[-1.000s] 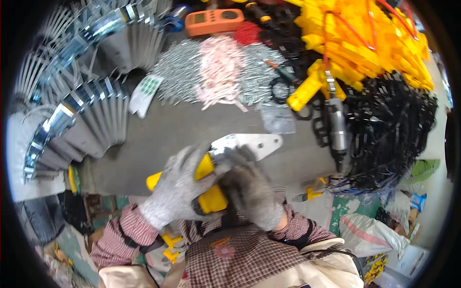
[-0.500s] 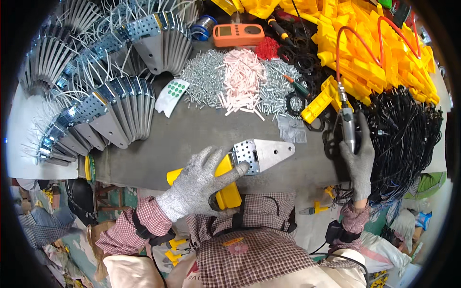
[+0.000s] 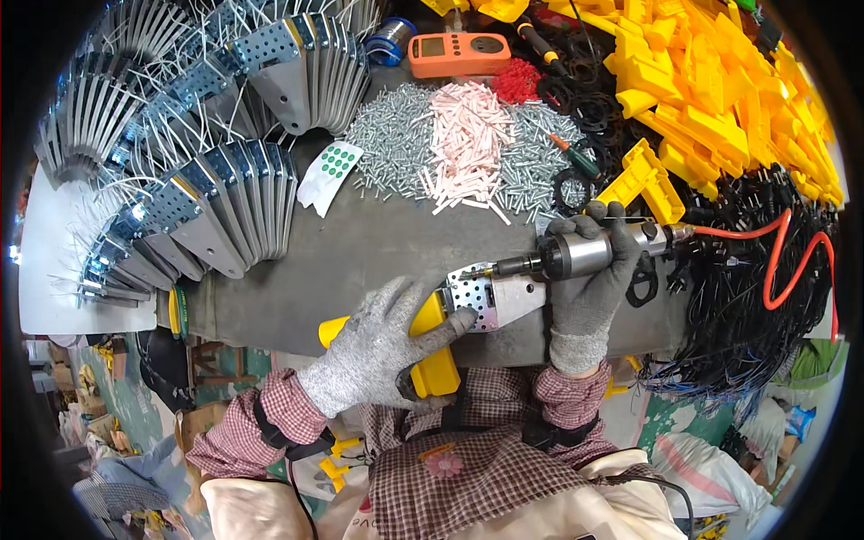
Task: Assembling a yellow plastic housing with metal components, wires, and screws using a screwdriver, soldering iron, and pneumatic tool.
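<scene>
My gloved left hand (image 3: 369, 346) is wrapped over a yellow T-shaped plastic housing (image 3: 437, 371) near the table's front edge. Its index finger presses on a perforated metal plate (image 3: 473, 304), which joins the housing to a flat grey tapered blade (image 3: 520, 301). In my gloved right hand (image 3: 583, 310) is a silver air screwdriver (image 3: 580, 256), lying nearly level with its bit pointing left. The bit tip is over the upper left part of the perforated plate; whether it touches a screw there I cannot tell. A red air hose (image 3: 772, 279) trails from the tool's right end.
Piles of silver screws (image 3: 396, 144) and pale pink sleeves (image 3: 466, 144) lie beyond my hands. Metal blade assemblies (image 3: 202, 220) with white wires stand at left. An orange meter (image 3: 459, 54), yellow housings (image 3: 711, 99) and black cables (image 3: 747, 270) fill the back and right.
My right hand has brought the air screwdriver left from its upright hang, turning it nearly level over the perforated plate. My left hand keeps its hold on the yellow housing.
</scene>
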Demonstrator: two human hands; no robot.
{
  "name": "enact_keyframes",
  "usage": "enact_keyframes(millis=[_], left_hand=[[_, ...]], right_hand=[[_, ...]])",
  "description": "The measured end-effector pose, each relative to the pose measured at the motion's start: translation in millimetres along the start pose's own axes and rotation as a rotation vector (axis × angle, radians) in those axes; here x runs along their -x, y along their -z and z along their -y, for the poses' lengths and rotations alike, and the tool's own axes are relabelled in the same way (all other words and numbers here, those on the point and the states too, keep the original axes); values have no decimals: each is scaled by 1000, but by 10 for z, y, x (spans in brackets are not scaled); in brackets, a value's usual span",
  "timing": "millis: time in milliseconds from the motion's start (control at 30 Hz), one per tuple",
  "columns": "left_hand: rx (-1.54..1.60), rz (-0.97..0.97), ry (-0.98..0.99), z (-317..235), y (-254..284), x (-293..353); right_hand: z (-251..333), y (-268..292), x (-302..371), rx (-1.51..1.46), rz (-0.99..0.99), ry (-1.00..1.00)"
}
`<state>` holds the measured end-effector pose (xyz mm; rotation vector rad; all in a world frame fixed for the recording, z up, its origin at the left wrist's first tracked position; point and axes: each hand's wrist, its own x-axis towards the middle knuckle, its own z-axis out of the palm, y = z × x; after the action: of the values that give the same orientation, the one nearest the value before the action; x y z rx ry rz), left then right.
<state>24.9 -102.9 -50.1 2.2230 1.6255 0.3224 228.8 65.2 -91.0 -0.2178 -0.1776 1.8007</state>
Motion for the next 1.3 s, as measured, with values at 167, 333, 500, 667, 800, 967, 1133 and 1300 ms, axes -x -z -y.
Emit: enact_keyframes(millis=[167,333,500,667,800,967,1133,1300], left_hand=[[-9,21,23,-13,11,12],[19,18,12,6,19,7],[43,20,-6,33,33,-11],[35,39,6,19,50,-25],[38,65,12,25,73,-37],[31,47,-13,36,51,-28],[46,21,-28,38,34,-49],[-7,-51,-15,23,-40,31]], right_hand=[[-54,-75,22,-9,32,-43],[-66,-37,0,28,25,-46],[-117,-115,69,167,-31,22],[-52,-76,23,35,31,-5],[-61,-32,7,2,36,-26],[-58,-99,40,61,-10,-15],[-141,-136,66,123,-24,43],[-46,-111,98,154,12,61]])
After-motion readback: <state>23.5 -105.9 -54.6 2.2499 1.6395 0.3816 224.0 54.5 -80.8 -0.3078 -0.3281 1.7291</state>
